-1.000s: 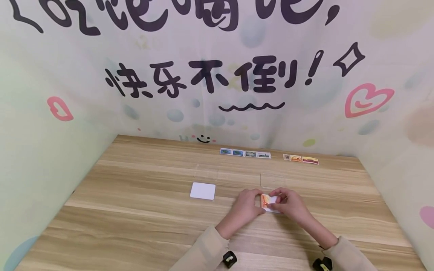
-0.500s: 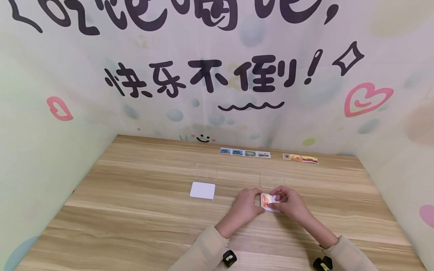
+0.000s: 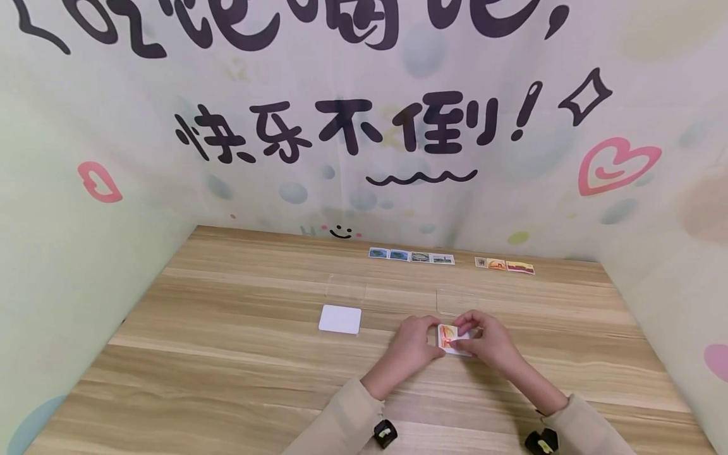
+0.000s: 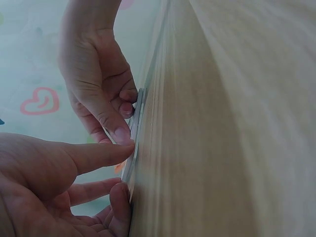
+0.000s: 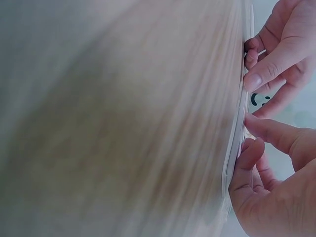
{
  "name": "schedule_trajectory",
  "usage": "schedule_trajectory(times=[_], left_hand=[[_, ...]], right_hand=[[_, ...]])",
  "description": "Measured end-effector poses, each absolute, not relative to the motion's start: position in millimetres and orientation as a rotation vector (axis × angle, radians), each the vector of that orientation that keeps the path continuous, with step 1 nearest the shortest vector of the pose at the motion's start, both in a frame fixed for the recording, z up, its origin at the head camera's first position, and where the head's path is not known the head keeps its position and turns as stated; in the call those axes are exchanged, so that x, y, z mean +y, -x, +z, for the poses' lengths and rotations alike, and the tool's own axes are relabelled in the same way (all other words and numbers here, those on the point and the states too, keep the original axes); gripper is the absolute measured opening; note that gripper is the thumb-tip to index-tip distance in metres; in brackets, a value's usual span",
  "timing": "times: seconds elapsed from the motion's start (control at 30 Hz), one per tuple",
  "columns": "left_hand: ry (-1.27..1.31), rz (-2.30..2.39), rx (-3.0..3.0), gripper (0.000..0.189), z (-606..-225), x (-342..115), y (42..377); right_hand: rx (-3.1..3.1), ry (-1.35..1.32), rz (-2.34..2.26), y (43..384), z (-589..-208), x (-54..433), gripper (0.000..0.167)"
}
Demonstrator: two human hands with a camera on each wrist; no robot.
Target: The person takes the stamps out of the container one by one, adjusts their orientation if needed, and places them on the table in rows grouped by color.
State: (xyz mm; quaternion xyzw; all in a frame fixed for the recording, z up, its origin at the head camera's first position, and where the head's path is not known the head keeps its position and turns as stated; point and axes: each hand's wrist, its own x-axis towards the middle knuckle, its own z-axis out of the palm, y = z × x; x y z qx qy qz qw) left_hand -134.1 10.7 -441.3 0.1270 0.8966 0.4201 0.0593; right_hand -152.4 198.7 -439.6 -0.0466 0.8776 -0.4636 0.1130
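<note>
A white card point(image 3: 463, 352) lies on the wooden table in front of me, with an orange-and-white stamp point(image 3: 447, 335) on its left part. My left hand point(image 3: 414, 344) holds the card at its left side, thumb at the near corner and index finger at the far one. Thumb and fingertips of my right hand point(image 3: 490, 341) pinch the stamp at its right edge, covering the card's right part. From the side, the left wrist view has the left hand point(image 4: 64, 182) and right hand point(image 4: 96, 74) meeting at the card's thin edge.
Another white card point(image 3: 340, 319) lies to the left. Behind the two cards are clear plastic sheets point(image 3: 457, 302). Along the back of the table run a row of blue and green stamps point(image 3: 411, 256) and a shorter row of red and orange stamps point(image 3: 505, 266), near the printed backdrop point(image 3: 284, 189).
The right hand's fingers have shifted slightly away from me, and a bit more of the orange stamp shows. The left hand keeps its place at the card.
</note>
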Motion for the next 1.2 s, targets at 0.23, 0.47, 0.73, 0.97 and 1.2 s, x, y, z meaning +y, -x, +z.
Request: schedule_trajectory(times=[0.23,0.47,0.73,0.97,1.2], left_hand=[[-0.366,1.256,2.713,0.050,-442.2,11.4,134.4],[-0.356,1.254,2.704,0.050,-441.7,11.5,134.5],[-0.353,1.262,2.698,0.049,-441.1,11.1,134.2],[-0.341,1.253,2.694,0.050,-440.6,11.1,133.6],[-0.353,1.246,2.711,0.048,-439.6,11.7,134.5]], right_hand=[[2.541,0.151,-1.383,153.0,-439.6,200.1,0.031],[2.516,0.163,-1.405,153.6,-439.7,201.7,0.032],[2.536,0.223,-1.368,154.5,-438.8,203.5,0.024],[2.521,0.243,-1.348,154.5,-436.9,204.6,0.021],[2.482,0.237,-1.387,153.7,-432.5,205.3,0.022]])
